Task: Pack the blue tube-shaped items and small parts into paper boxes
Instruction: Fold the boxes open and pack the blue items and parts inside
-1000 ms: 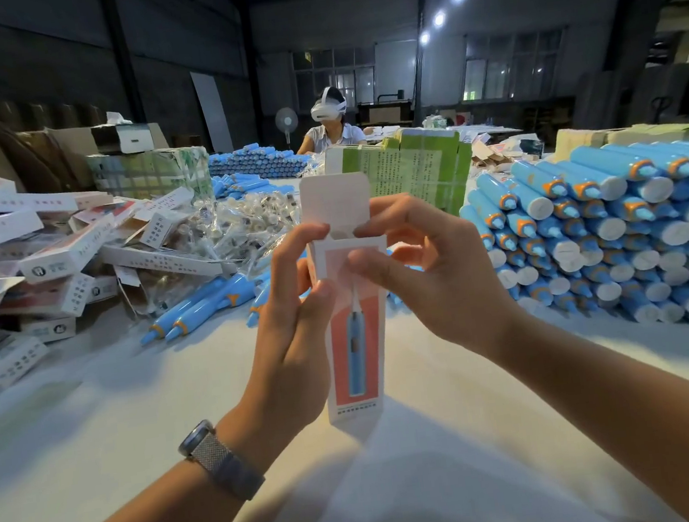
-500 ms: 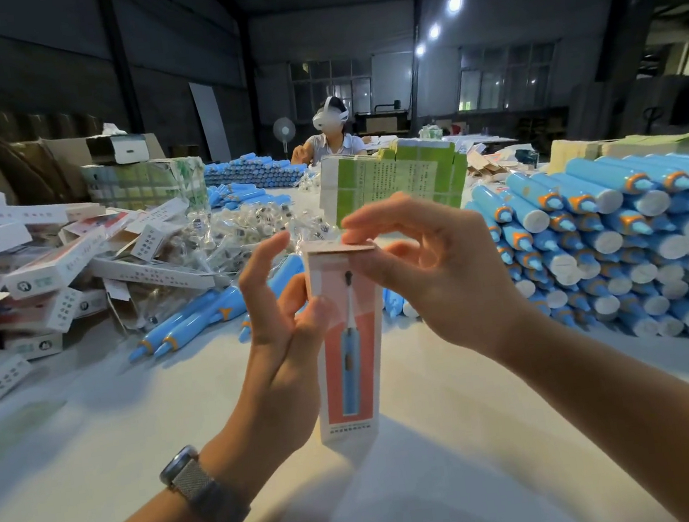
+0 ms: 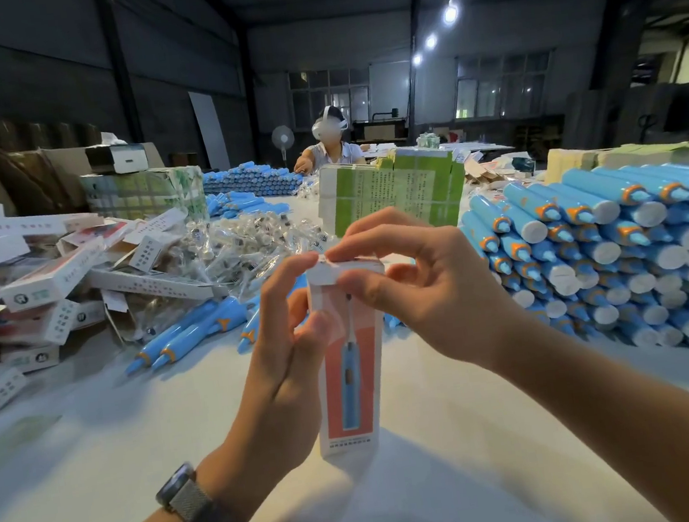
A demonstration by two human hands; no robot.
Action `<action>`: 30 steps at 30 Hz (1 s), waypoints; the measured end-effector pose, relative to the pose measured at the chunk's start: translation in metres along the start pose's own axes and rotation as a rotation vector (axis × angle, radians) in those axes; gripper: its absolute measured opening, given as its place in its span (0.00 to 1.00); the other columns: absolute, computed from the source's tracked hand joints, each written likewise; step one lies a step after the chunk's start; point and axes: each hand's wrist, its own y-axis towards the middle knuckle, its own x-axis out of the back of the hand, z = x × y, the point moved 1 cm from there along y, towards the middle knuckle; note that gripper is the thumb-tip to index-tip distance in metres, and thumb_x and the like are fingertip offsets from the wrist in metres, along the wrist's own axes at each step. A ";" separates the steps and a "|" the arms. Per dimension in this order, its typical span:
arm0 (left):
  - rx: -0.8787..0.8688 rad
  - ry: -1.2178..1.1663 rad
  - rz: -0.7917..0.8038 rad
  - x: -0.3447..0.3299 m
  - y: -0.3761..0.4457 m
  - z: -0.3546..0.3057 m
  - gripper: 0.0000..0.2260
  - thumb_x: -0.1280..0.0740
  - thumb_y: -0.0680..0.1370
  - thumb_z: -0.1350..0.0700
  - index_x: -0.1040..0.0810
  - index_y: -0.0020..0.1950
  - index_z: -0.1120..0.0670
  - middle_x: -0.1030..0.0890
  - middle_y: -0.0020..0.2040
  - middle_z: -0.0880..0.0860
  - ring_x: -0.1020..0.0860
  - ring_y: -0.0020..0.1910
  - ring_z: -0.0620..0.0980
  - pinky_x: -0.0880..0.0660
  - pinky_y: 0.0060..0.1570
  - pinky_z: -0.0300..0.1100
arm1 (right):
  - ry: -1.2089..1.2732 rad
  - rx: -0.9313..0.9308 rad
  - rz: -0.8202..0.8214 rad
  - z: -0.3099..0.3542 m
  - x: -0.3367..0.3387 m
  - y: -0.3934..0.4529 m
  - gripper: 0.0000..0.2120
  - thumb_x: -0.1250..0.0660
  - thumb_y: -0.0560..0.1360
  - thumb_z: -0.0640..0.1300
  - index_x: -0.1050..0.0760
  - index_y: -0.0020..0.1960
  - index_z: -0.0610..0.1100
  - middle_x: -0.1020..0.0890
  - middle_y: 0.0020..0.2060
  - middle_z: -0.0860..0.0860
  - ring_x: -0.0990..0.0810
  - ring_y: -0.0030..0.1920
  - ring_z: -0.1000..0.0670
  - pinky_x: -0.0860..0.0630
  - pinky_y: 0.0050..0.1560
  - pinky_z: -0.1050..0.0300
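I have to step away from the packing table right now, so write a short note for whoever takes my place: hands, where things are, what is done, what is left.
Left hand grips the upright paper box at its side; right hand pinches its top flap down, almost closed.
Stack of blue tubes lies to the right, a few loose blue tubes and bagged small parts to the left, and a heap of paper boxes far left.
Done: this box looks filled, though its contents are hidden.
Left: tuck the flap, set the box aside, pack the remaining tubes.
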 end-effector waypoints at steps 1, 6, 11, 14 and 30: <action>0.000 0.002 0.004 0.000 0.000 0.000 0.20 0.45 0.82 0.57 0.31 0.63 0.30 0.19 0.56 0.46 0.19 0.52 0.47 0.22 0.50 0.41 | -0.017 0.013 0.000 0.001 0.000 0.000 0.08 0.29 0.73 0.45 0.19 0.51 0.55 0.21 0.50 0.56 0.21 0.52 0.49 0.20 0.45 0.46; -0.005 0.030 0.023 0.000 0.000 -0.001 0.21 0.46 0.82 0.59 0.33 0.65 0.33 0.20 0.55 0.47 0.20 0.50 0.45 0.22 0.49 0.39 | -0.273 0.232 -0.039 0.005 0.002 -0.001 0.08 0.28 0.73 0.39 0.17 0.52 0.44 0.20 0.45 0.48 0.20 0.45 0.49 0.24 0.39 0.55; -0.015 0.046 0.019 0.000 -0.001 0.000 0.21 0.46 0.83 0.58 0.33 0.66 0.31 0.20 0.58 0.45 0.19 0.52 0.47 0.23 0.51 0.38 | -0.367 0.308 -0.088 0.007 0.001 0.000 0.06 0.28 0.73 0.36 0.16 0.49 0.39 0.21 0.39 0.47 0.23 0.39 0.53 0.25 0.40 0.59; -0.009 0.057 0.035 0.001 -0.001 0.000 0.19 0.44 0.83 0.53 0.35 0.68 0.29 0.20 0.60 0.43 0.20 0.56 0.48 0.23 0.53 0.39 | -0.335 0.285 -0.095 0.008 0.003 0.000 0.05 0.28 0.74 0.36 0.16 0.49 0.40 0.21 0.38 0.48 0.22 0.39 0.52 0.24 0.41 0.60; -0.054 0.131 0.052 0.003 -0.002 0.002 0.20 0.46 0.83 0.50 0.37 0.70 0.29 0.21 0.62 0.42 0.21 0.58 0.51 0.24 0.56 0.39 | -0.327 0.213 -0.039 0.015 0.006 0.002 0.04 0.27 0.73 0.38 0.16 0.48 0.43 0.20 0.40 0.49 0.20 0.42 0.53 0.22 0.41 0.58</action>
